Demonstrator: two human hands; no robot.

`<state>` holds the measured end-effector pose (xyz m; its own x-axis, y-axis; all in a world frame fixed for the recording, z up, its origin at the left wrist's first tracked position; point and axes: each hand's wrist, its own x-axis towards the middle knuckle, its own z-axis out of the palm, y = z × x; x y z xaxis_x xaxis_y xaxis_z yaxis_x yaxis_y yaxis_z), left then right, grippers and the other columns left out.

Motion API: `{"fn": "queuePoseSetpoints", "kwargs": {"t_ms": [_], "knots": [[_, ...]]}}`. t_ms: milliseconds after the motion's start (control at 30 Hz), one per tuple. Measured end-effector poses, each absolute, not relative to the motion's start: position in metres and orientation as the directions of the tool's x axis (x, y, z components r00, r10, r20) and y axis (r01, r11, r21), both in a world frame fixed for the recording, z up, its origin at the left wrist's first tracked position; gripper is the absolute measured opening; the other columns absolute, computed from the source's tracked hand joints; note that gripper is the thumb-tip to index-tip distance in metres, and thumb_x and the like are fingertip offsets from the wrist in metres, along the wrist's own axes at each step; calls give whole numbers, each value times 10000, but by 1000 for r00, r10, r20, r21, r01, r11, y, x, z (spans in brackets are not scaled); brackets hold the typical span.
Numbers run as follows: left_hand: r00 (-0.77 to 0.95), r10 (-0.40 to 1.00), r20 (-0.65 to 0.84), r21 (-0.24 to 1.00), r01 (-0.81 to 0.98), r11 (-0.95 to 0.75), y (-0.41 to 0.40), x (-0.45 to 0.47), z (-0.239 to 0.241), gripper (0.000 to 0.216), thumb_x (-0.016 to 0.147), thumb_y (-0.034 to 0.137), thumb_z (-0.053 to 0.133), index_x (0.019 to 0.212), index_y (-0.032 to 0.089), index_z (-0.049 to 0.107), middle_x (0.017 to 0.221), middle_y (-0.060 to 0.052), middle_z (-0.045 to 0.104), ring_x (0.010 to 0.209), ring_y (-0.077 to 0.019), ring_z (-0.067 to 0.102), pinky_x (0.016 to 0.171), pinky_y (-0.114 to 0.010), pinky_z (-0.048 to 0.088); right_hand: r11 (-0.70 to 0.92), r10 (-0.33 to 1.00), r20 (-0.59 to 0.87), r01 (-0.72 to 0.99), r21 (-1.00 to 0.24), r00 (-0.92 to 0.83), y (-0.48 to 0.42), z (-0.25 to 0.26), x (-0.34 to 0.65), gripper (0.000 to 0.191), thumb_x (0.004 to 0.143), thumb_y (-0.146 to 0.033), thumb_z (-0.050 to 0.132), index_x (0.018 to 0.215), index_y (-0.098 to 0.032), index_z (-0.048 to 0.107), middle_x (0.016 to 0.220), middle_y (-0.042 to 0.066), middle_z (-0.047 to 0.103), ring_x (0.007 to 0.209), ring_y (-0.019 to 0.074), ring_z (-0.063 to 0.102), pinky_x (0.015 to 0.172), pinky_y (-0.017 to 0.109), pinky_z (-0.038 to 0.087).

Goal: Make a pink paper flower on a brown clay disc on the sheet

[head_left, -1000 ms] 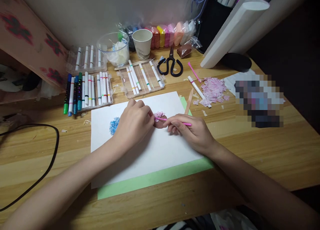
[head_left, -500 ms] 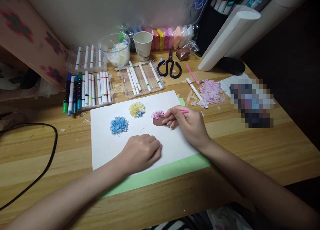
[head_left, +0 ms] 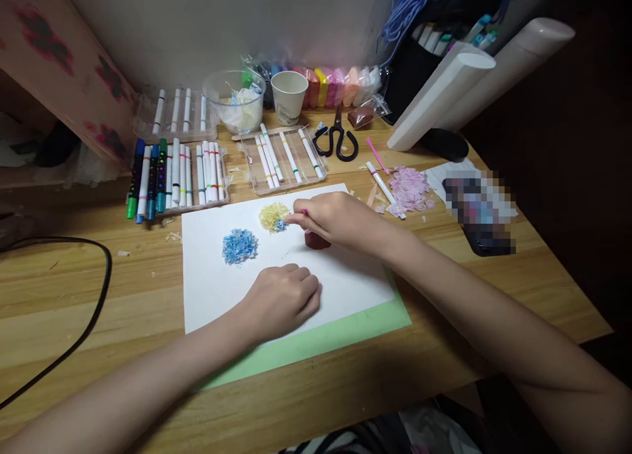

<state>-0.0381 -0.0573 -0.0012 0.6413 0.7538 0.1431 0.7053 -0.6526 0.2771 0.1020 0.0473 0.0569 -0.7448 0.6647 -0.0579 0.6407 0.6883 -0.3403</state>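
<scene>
My right hand (head_left: 328,217) is closed around a thin pink modelling tool (head_left: 305,211), of which only a small bit shows. It hovers over the white paper (head_left: 217,302), its fingertips near a yellow shredded tuft (head_left: 271,216) that has a blue patch. Partly hidden below this hand is a brown flowerpot-shaped piece (head_left: 316,241). A blue shredded tuft (head_left: 239,246) lies further left on the sheet. My left hand (head_left: 286,299) rests in a loose fist on the paper's lower part, with nothing visible in it.
A green sheet (head_left: 316,342) lies under the paper. Behind stand marker trays (head_left: 284,158), scissors (head_left: 336,138), a paper cup (head_left: 289,95) and a plastic bowl (head_left: 237,108). Rightward are pink shreds (head_left: 409,187) and a phone (head_left: 478,224); a black cable (head_left: 106,276) curves at left.
My right hand has moved up and left from the brown piece toward the yellow tuft, turning over with the modelling tool. My left hand stays in place on the paper. The view shifted slightly.
</scene>
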Motion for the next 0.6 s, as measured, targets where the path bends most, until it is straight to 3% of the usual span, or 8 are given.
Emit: {"fn": "queuePoseSetpoints", "kwargs": {"t_ms": [133, 300, 600], "knots": [[641, 757, 129, 284, 707, -648, -58, -39, -2, 293, 893, 218, 426, 636, 169, 557, 615, -7, 606, 560, -142, 526, 512, -276, 287, 602, 645, -158, 624, -498, -748, 50, 65, 109, 262, 971, -279, 420, 755, -168, 520, 615, -2, 614, 545, 109, 514, 565, 236, 298], [637, 760, 131, 290, 708, -643, -59, -39, -3, 294, 895, 221, 423, 633, 174, 547, 620, 3, 608, 560, -138, 529, 512, -286, 282, 476, 768, 19, 551, -685, -640, 44, 56, 129, 348, 982, -325, 349, 697, -181, 485, 600, -14, 567, 582, 112, 530, 625, 236, 352], [634, 762, 128, 288, 712, -641, -59, -39, -3, 291, 898, 226, 420, 640, 176, 546, 627, 5, 611, 564, -140, 533, 516, -292, 285, 543, 741, 125, 479, -690, -660, 32, 35, 139, 344, 985, -331, 325, 703, -192, 465, 655, -13, 549, 625, 113, 535, 652, 233, 366]]}}
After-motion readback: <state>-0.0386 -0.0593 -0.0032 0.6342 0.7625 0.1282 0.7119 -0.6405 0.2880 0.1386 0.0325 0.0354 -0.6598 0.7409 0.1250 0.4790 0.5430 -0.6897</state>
